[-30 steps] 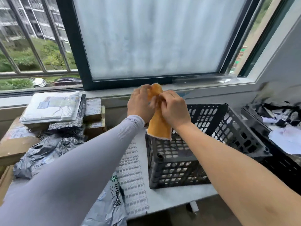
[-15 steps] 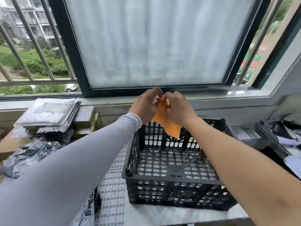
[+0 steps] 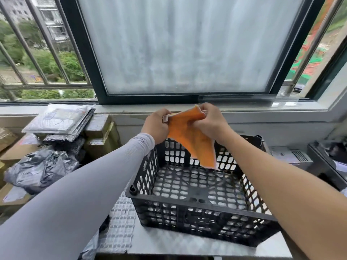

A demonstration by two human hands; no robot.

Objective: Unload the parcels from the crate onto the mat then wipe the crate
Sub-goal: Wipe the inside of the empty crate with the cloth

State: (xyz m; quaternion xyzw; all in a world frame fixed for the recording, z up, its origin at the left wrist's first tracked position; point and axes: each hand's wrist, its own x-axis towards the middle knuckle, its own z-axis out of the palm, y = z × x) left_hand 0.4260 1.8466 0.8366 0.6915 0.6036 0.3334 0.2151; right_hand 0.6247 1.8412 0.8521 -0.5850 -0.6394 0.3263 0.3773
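Note:
A black lattice crate (image 3: 197,209) stands on the table with nothing inside it. Above its far wall I hold an orange cloth (image 3: 193,139) spread between both hands. My left hand (image 3: 156,126) pinches the cloth's left top corner and my right hand (image 3: 210,121) grips its right top edge; the lower part hangs down over the crate's back wall. A white mesh mat (image 3: 122,228) lies under and left of the crate. Parcels sit piled at the left: a grey plastic bag (image 3: 41,167), cardboard boxes (image 3: 102,139) and flat white envelopes (image 3: 60,118).
A window with frosted glass and a dark frame (image 3: 187,99) runs behind the table above a sill. At the right stand a white box (image 3: 289,156) and a dark bin (image 3: 330,162) with papers. A grey mailer (image 3: 90,248) hangs at the table's front edge.
My hands have pulled apart and opened the bunched orange cloth out flat. The view has swung so the crate now lies centred below my hands.

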